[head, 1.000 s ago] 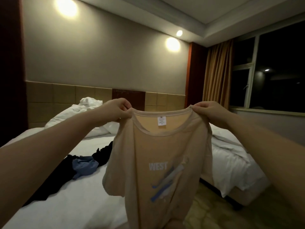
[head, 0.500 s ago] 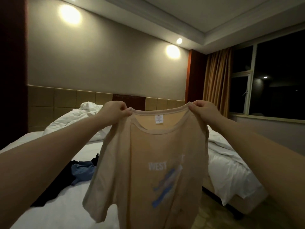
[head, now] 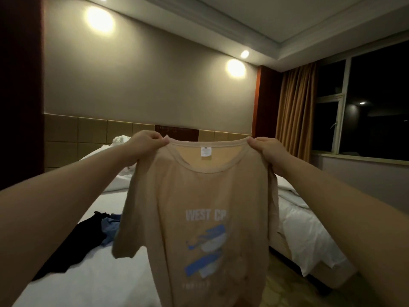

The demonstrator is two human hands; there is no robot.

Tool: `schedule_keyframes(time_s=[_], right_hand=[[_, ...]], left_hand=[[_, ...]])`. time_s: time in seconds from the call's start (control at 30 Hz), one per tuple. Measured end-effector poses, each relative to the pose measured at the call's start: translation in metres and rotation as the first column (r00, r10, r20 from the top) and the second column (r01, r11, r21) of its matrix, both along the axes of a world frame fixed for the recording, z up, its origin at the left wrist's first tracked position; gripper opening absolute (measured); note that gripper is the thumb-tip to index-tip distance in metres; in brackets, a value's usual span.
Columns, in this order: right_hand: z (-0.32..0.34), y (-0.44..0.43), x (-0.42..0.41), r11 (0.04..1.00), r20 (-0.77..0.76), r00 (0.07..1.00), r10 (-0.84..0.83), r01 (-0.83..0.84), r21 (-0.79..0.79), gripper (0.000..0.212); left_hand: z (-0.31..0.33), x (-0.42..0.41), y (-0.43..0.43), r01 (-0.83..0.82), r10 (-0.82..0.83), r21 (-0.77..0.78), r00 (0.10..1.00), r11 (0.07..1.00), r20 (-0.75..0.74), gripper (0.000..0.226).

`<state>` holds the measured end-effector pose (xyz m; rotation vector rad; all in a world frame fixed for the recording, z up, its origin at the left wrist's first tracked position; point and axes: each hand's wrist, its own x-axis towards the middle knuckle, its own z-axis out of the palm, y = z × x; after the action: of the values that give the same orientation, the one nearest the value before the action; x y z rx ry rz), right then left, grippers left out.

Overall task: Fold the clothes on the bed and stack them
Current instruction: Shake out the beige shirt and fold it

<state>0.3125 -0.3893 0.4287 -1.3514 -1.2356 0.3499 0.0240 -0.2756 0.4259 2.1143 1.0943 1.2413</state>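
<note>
A beige T-shirt [head: 199,196] with white lettering and a blue print hangs in the air in front of me, spread out by its shoulders, print side toward me. My left hand [head: 146,147] pinches the left shoulder beside the collar. My right hand [head: 269,151] pinches the right shoulder. Both arms are stretched out. On the white bed [head: 88,273] to the left lie a black garment [head: 73,247] and a blue garment [head: 109,229], both crumpled and touching each other. The shirt hides part of the bed.
White pillows and bunched bedding [head: 119,140] lie at the padded headboard. A second bed with a white duvet [head: 309,235] stands to the right, with a strip of floor between the beds. Curtains [head: 294,111] and a dark window [head: 365,103] fill the right wall.
My hands have moved apart and the shirt now hangs wider and flatter, with more of the print showing. The view has tilted downward a little.
</note>
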Motion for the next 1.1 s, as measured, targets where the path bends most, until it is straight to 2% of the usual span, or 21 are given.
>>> schedule_keyframes(time_s=[0.07,0.13,0.27,0.4,0.5,0.6,0.7,0.9,1.1], right_hand=[[0.000,0.001,-0.010,0.999,-0.123,0.992,0.041,-0.044,-0.025,0.023],[-0.002,0.000,-0.026,0.993,-0.316,0.944,0.091,-0.110,-0.043,0.016],[-0.022,0.005,-0.053,0.983,-0.603,0.783,0.155,-0.185,0.012,0.020],[-0.046,0.006,-0.090,0.972,-0.745,0.627,0.226,-0.200,0.126,0.022],[-0.070,0.000,-0.119,0.967,-0.716,0.651,0.251,-0.197,0.160,0.016],[-0.108,-0.018,-0.153,0.943,-0.626,0.708,0.329,-0.276,0.183,0.020],[-0.133,-0.039,-0.179,0.944,-0.607,0.724,0.329,-0.274,0.184,0.024],[-0.134,-0.054,-0.180,0.934,-0.583,0.739,0.337,-0.342,0.106,0.023],[-0.131,-0.048,-0.179,0.915,-0.589,0.711,0.383,-0.380,0.136,0.021]], left_hand=[[-0.004,0.001,0.000,-0.045,0.046,0.011,0.996,0.999,-0.082,0.039],[-0.008,0.005,-0.005,-0.082,0.083,0.013,0.993,0.997,-0.082,0.035],[-0.019,0.017,-0.014,-0.216,0.216,0.034,0.976,0.976,0.027,0.027],[-0.025,0.029,-0.027,-0.177,0.181,-0.051,0.978,0.983,0.100,0.030],[-0.043,0.040,-0.062,-0.139,0.142,-0.028,0.977,0.990,0.157,0.031],[-0.088,0.050,-0.106,-0.074,0.078,-0.025,0.932,0.997,0.355,0.028],[-0.127,0.050,-0.129,-0.122,0.120,-0.025,0.879,0.992,0.461,0.028],[-0.136,0.027,-0.129,-0.169,0.153,0.011,0.914,0.986,0.376,0.026],[-0.133,0.023,-0.137,-0.255,0.211,0.195,0.953,0.947,0.219,0.028]])
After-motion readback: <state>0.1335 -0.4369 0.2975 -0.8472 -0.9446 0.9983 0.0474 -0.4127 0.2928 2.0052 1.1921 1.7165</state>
